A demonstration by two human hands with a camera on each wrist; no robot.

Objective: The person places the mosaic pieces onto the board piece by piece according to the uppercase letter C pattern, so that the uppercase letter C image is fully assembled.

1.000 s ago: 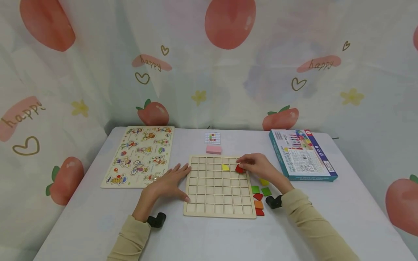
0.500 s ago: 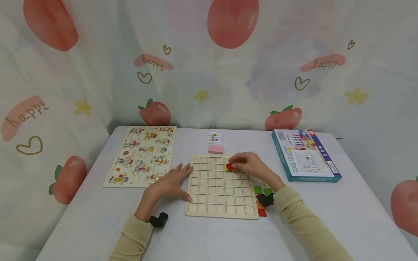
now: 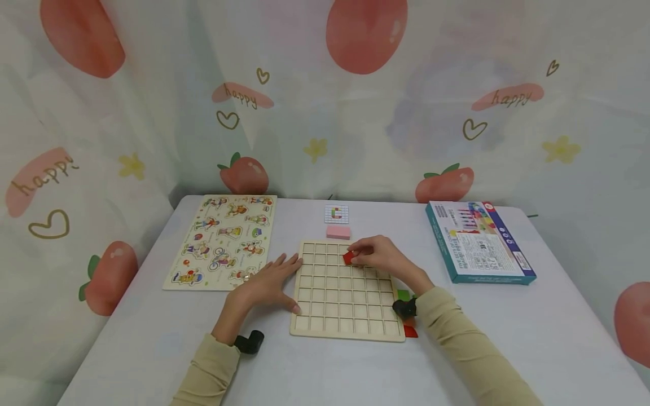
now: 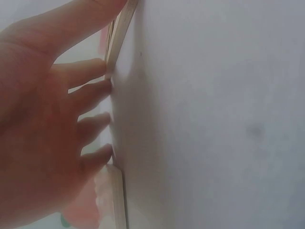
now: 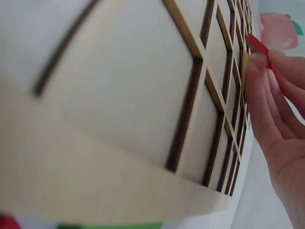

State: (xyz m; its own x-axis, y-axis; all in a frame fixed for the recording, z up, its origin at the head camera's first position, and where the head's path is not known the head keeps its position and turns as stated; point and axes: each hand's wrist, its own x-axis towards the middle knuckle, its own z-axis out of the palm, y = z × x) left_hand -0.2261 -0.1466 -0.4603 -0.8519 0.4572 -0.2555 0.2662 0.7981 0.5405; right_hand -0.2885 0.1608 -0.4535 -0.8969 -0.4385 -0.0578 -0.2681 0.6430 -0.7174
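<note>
A square wooden grid board [image 3: 332, 309] lies flat in the middle of the table. Between thumb and fingers, my right hand [image 3: 383, 256] pinches a red tile [image 3: 347, 257] close over the board's far rows. The right wrist view shows this red tile [image 5: 258, 44] tilted, with a yellow tile [image 5: 246, 67] in the grid just behind my fingertips. In the head view the hand and red tile hide the yellow one. My left hand [image 3: 264, 288] rests with spread fingers at the board's left edge; the left wrist view shows those fingers [image 4: 88, 98] straight, the thumb at the board's side.
Loose tiles lie along the board's right side, among them a green tile [image 3: 403, 295] and a red one [image 3: 412, 332], partly under my right wrist. Beyond the board are a pink block [image 3: 338, 232] and a pattern card [image 3: 337, 213]. A picture puzzle [image 3: 215, 239] lies left, a box [image 3: 482, 251] right.
My right hand has moved left over the board with the red tile, which now covers the yellow tile's spot in the head view. The left hand stays at the board's edge.
</note>
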